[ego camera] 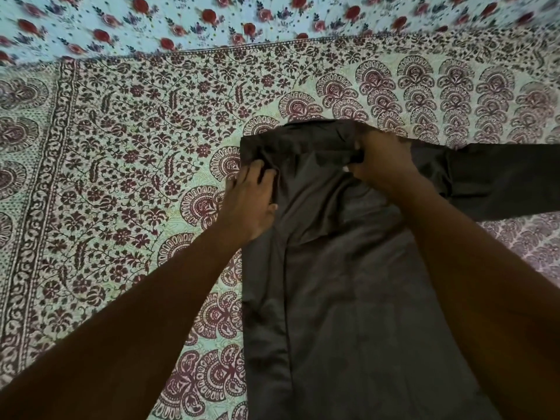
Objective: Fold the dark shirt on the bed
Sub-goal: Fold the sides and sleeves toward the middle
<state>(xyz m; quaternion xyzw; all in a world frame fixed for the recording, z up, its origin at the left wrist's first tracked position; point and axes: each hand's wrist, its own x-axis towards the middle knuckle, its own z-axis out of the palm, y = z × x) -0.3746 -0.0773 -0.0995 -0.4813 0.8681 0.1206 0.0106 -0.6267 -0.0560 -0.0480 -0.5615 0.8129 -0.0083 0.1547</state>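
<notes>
Covering the bed (121, 147) is a pale green printed spread with maroon floral vines, scalloped fan motifs and a scroll border along its left side. Beyond its far hem lies a second cloth, a light blue sheet (272, 19) printed with red roses (blurred in this view). Nothing else rests on the spread near the garment.

Dark shirt (348, 298): lies flat on the right half of the bed, its body running lengthwise from the near edge of the view up to the collar end at the centre. Its left side is already turned in, giving a straight lengthwise edge; one sleeve (500, 177) extends outward to the right, flat on the spread.

Left hand (251, 201): rests on the upper left corner of the shirt, fingers (257, 172) curled into a bunch of fabric there, thumb lying along the folded edge.

Right hand (381, 168): at the collar end, fingers (359, 154) curled around a gathered ridge of cloth and gripping it. Both forearms cross the lower view, the right one hiding much of the shirt's right side.
</notes>
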